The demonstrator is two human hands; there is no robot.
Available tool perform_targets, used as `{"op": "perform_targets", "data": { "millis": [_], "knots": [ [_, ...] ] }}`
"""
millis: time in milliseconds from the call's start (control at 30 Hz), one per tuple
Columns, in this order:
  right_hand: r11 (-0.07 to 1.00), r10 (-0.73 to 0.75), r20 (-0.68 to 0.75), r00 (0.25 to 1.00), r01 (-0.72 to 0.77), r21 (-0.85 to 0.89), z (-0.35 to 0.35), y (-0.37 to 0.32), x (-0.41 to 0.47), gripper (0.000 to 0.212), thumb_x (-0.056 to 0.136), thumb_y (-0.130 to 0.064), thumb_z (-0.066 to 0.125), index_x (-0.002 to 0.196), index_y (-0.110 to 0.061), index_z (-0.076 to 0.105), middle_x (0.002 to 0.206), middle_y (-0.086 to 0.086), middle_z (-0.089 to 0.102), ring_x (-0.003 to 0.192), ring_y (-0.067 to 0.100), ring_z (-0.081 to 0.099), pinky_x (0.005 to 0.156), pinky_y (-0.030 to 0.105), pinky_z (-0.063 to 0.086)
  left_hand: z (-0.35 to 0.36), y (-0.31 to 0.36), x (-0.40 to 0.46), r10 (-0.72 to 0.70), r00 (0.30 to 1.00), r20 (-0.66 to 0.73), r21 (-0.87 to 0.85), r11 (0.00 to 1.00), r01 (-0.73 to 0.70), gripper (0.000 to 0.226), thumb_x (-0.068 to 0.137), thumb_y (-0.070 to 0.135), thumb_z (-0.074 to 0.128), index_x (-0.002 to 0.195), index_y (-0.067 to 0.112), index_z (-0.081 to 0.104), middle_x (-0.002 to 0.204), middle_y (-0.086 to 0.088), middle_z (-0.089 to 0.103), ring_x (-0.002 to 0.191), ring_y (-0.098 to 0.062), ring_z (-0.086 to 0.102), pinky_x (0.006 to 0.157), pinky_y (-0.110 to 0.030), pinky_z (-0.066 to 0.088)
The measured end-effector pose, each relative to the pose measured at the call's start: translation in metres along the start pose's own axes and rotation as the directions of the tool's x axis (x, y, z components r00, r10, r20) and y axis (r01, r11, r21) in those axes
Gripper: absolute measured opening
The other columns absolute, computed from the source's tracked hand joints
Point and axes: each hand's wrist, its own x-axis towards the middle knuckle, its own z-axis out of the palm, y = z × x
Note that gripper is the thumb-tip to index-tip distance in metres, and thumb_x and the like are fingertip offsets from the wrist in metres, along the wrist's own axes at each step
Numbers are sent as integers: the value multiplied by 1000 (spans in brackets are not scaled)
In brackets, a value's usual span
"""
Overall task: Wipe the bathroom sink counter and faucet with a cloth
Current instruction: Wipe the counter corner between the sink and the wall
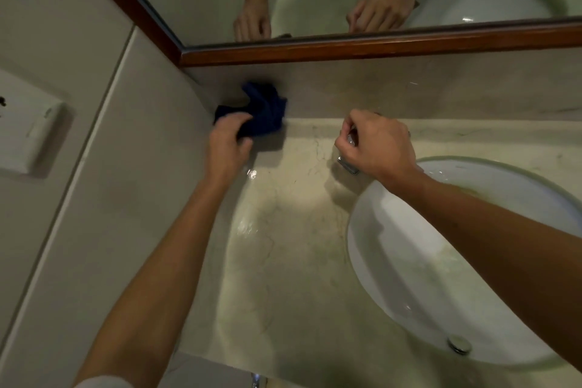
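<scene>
The left hand (227,145) grips a crumpled dark blue cloth (258,113) in the back left corner of the marble counter (283,246), against the wall. The right hand (374,145), well apart from the cloth, curls its fingers round the chrome faucet (348,164) just behind the white sink (409,277).

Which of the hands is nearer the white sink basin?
Right. The right hand grips the chrome faucet beside the white oval sink basin; the left hand holds the dark blue cloth farther away.

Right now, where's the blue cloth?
In the head view, the dark blue cloth sits bunched in the counter's back-left corner under the mirror frame, gripped by the left hand, left of the faucet.
</scene>
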Motion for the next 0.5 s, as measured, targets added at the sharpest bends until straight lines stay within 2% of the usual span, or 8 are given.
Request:
{"op": "perform_targets", "data": {
  "millis": [33, 100, 233, 300, 400, 500],
  "knots": [
    [1000, 2, 1, 1000, -2, 1, 0, 0, 0, 13, 92, -34, 53, 89, -23, 60, 76, -8, 62, 69, 19, 59, 64, 34, 50, 21, -4, -4, 20, 996, 82, 51, 998, -25, 47, 81, 1, 68, 127, 5, 65, 130, -13, 64, 119, -30, 59, 100, -47, 52],
    [1000, -2, -1, 1000, 2, 5, 2, 1, 1, 14, 92, -34, 54, 89, -23, 60, 76, -10, 60, 69, 18, 59, 65, 34, 51, 50, -5, -11, 4, 980, 200, 186, 982, -42, 47, 80, 7, 70, 127, 9, 63, 132, -10, 59, 118, -29, 55, 92, -48, 53],
    [1000, -6, -8, 1000, 6, 17, 3, 2, 1, 13, 92, -33, 54, 88, -22, 60, 75, -9, 61, 68, 19, 60, 66, 39, 55, 61, -7, -6, 73, 969, 234, 334, 930, -151, 46, 81, 17, 70, 126, 12, 60, 130, -12, 57, 117, -32, 52, 96, -46, 45],
    [1000, -4, -6, 1000, 4, 24, 3, 1, 1, 13, 91, -33, 54, 88, -23, 60, 76, -9, 61, 68, 19, 60, 67, 40, 56, 55, -16, 0, 104, 959, 262, 368, 908, -199, 43, 83, 16, 72, 124, 10, 61, 127, -15, 58, 115, -35, 53, 91, -49, 51],
    [1000, 4, -11, 1000, -4, 24, 2, 0, 1, 12, 90, -33, 55, 88, -23, 60, 76, -9, 62, 70, 21, 61, 67, 40, 55, 43, -32, 4, 9, 961, 276, 421, 898, -130, 43, 81, 10, 73, 122, 6, 58, 126, -18, 55, 113, -38, 53, 71, -47, 54],
    [1000, 11, -19, 1000, -10, 24, 2, -1, 1, 11, 88, -32, 56, 86, -22, 61, 75, -9, 62, 70, 21, 60, 64, 36, 53, 39, -35, 8, -89, 963, 256, 434, 900, -33, 44, 83, 9, 68, 124, 8, 54, 128, -17, 51, 115, -35, 48, 63, -42, 47]
  ]
}}
